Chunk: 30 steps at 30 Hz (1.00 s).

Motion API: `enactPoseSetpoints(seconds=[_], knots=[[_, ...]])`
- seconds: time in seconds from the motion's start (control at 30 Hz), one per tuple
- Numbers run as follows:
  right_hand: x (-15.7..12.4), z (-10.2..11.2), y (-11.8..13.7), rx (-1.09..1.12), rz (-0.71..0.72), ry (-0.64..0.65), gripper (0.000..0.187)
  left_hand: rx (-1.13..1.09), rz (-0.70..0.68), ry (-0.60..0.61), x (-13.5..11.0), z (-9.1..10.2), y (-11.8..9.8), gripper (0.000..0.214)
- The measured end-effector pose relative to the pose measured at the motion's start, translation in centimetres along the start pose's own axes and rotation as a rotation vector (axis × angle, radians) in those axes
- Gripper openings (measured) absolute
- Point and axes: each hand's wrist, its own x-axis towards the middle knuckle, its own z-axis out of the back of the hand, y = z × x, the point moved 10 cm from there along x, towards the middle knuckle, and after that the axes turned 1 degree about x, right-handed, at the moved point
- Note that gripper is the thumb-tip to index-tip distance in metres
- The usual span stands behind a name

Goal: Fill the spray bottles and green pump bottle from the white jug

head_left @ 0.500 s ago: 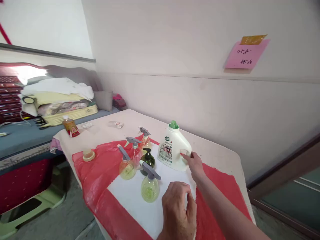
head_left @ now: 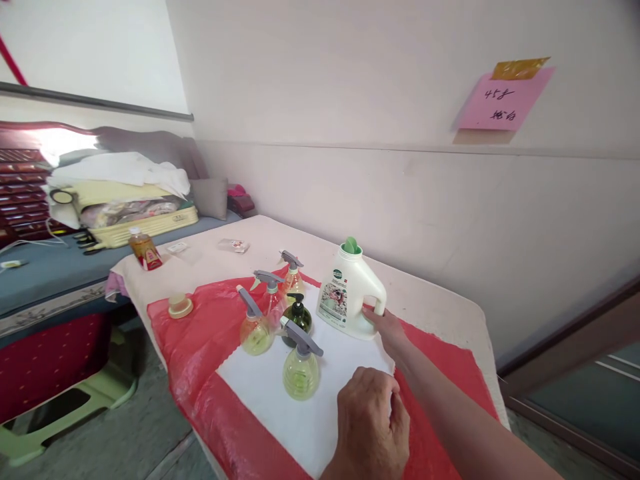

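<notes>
beyond the half-open, seemingly empty left hand (head_left: 373,421), the right hand (head_left: 385,325) is touching the jug (head_left: 345,297), perhaps for steadying; its grip is remaining unclear.

Left hand (head_left: 373,423): wrist lost at bottom edge; curled fingertips out of sight, palm contents can't be told. Right hand (head_left: 389,330): fingers partly masked at handle (head_left: 379,298) of white jug (head_left: 356,275), grip unclear; forearm (head_left: 450,417) runs off below. Jug label (head_left: 334,301), left of those fingers: small print illegible. Dark green pump bottle (head_left: 300,316), farther left: lower part behind nearest spray bottle (head_left: 300,379).
</notes>
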Motion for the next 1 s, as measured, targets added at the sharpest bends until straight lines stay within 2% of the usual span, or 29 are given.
enactPoseSetpoints(seconds=[0.17, 0.33, 0.57, 0.77, 0.87, 1.0], knots=[[-0.3, 0.3, 0.3, 0.082, -0.004, -0.042, 0.029, 0.035, -0.019, 0.01, 0.0, -0.3, 0.0, 0.027], [-1.6, 2.3, 0.1, 0.106, -0.017, -0.12, 0.027, 0.086, -0.038, -0.032, -0.1, -0.3, -0.1, 0.026], [-6.3, 4.3, -0.7, 0.012, -0.018, -0.194, 0.034, 0.131, -0.027, 0.007, -0.4, -0.9, -0.3, 0.025], [-9.3, 5.2, -0.3, -0.099, -0.021, -0.227, 0.057, 0.128, -0.007, 0.044, -0.6, -1.6, 0.0, 0.025], [-12.0, 6.5, -1.6, -0.113, -0.035, -0.266, 0.071, 0.133, -0.006, 0.061, -0.5, -1.7, 0.1, 0.021], [-16.3, 7.7, -4.6, -0.127, -0.072, -0.252, 0.071, 0.147, 0.018, 0.087, -0.5, -1.7, 0.0, 0.021]])
